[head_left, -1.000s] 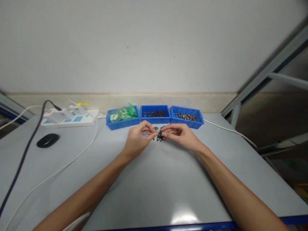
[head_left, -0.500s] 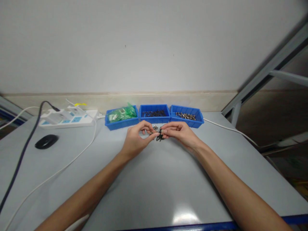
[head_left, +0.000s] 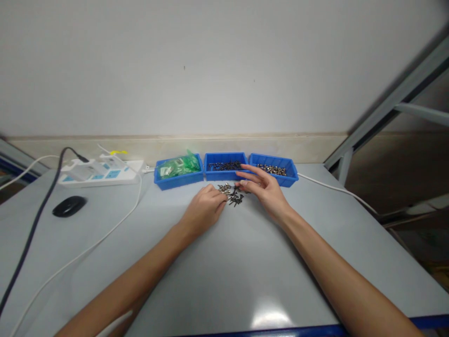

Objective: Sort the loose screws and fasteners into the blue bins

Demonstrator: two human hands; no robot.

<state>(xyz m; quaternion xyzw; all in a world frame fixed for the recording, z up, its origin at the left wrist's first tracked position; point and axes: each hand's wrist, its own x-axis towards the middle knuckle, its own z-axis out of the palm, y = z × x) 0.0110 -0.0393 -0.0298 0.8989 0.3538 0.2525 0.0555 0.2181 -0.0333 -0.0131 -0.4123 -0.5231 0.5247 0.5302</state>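
My left hand (head_left: 206,204) rests on the table with its fingers curled in at the left side of a small pile. What its fingertips hold, if anything, is hidden. Silvery screws (head_left: 224,188) lie at the back left of that pile, and black screws (head_left: 236,200) at its front right. My right hand (head_left: 264,189) hovers at the pile's right side, fingers spread and thumb apart, with nothing visible in its grasp. Behind the pile stands a blue bin (head_left: 226,177) of black screws (head_left: 228,165). The blue bin on the right (head_left: 292,174) holds silvery screws (head_left: 275,171).
A third blue bin (head_left: 180,183) on the left contains green plastic bags (head_left: 182,166). Further left are a white power strip (head_left: 131,178) with plugs, a black mouse (head_left: 69,206) and cables. The wall (head_left: 224,70) rises behind the bins.
My right hand has opened and its fingers have spread, away from my left hand. My left fingers have curled down toward the table, and more of the screw pile shows between the hands.
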